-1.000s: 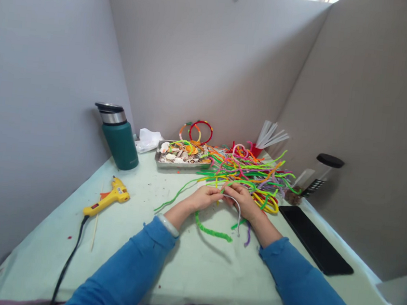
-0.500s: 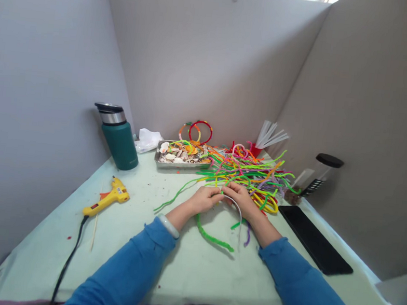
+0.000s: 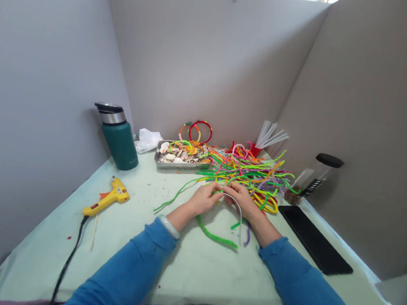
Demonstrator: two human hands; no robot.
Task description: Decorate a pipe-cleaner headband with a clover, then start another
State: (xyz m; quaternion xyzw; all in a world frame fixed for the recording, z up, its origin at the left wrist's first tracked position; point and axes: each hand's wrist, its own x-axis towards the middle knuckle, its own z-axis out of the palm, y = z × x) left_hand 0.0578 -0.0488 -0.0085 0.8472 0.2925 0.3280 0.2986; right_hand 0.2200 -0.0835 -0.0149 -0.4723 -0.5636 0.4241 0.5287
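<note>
My left hand (image 3: 204, 198) is closed in a pinch on a fuzzy green pipe cleaner (image 3: 216, 239), whose loose end curves down below the hands over the table. Close beside it, fingertips nearly meeting, my right hand (image 3: 239, 200) is closed around a thin whitish curved band (image 3: 240, 212). The band arcs out from between the fingers and down to the right. A bit of green shows at the fingertips, but how it lies on the band is hidden. Short green and purple pieces (image 3: 247, 236) lie under my right wrist.
A heap of coloured pipe cleaners (image 3: 252, 170) lies beyond my hands, next to a metal tray (image 3: 182, 167) of seashells. To the left are a yellow glue gun (image 3: 109, 200) and a green bottle (image 3: 120, 146). A black slab (image 3: 314, 239) and a clear jar (image 3: 319, 177) stand right.
The green pipe cleaner's loose end has shifted slightly to the right. My left fingers have moved up a little; the band has moved only slightly.
</note>
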